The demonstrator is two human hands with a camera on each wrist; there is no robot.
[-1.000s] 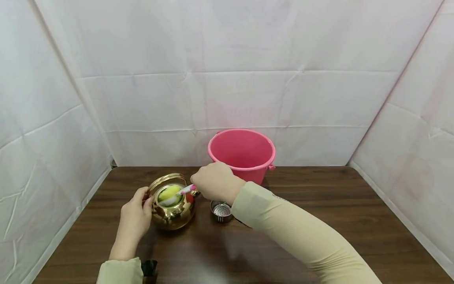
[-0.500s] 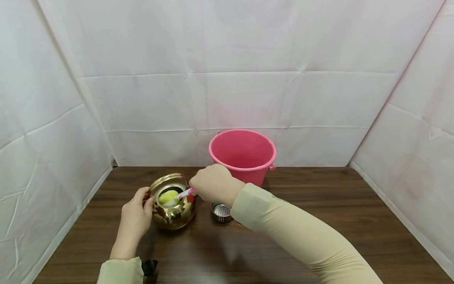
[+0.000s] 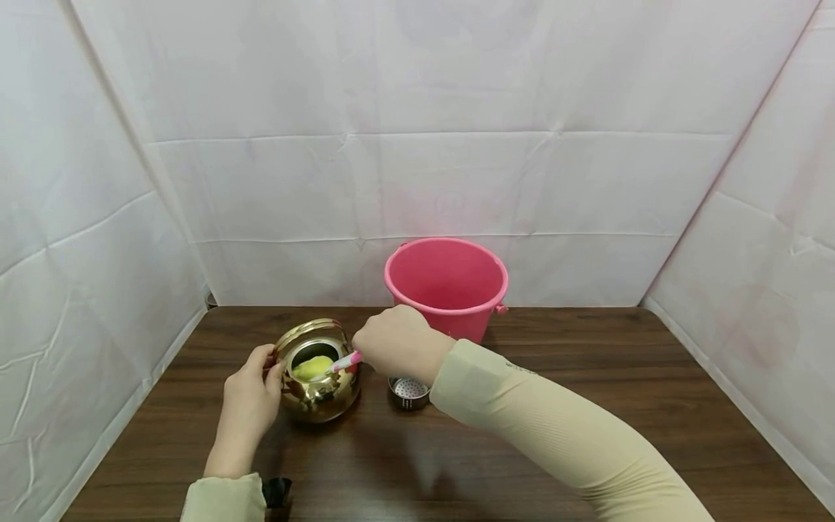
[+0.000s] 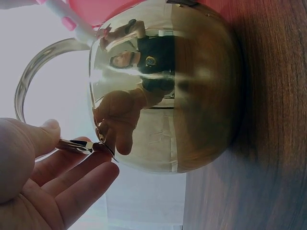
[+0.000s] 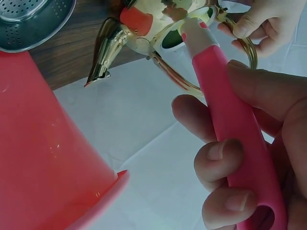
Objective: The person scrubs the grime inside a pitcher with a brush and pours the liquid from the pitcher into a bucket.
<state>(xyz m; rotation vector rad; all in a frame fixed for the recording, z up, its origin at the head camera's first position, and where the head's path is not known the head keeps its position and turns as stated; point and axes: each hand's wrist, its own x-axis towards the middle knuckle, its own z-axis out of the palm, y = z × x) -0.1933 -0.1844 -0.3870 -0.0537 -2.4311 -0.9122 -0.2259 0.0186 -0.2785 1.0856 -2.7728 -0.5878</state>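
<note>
A shiny gold kettle (image 3: 321, 406) stands lidless on the table toward the left, its handle (image 4: 42, 57) raised. My left hand (image 3: 251, 399) pinches the lower end of that handle between thumb and fingers, beside the opening. My right hand (image 3: 399, 341) grips the pink handle of a sponge brush (image 5: 228, 105), fingers wrapped round it. The brush slants down to the left into the kettle's mouth, where its yellow-green sponge head (image 3: 312, 367) shows inside the rim. In the right wrist view the kettle's spout (image 5: 106, 50) points toward the bucket side.
A pink bucket (image 3: 472, 326) stands behind my right hand, near the white cloth wall (image 3: 574, 217). A round metal strainer (image 3: 409, 391) sits on the wooden table (image 3: 522, 464) right of the kettle, partly under my right forearm. A small black object (image 3: 277, 493) lies by my left sleeve.
The sponge head has shifted and turned inside the kettle's mouth, now nearer its front rim. My right hand has moved slightly nearer to me. The left hand and kettle hold still.
</note>
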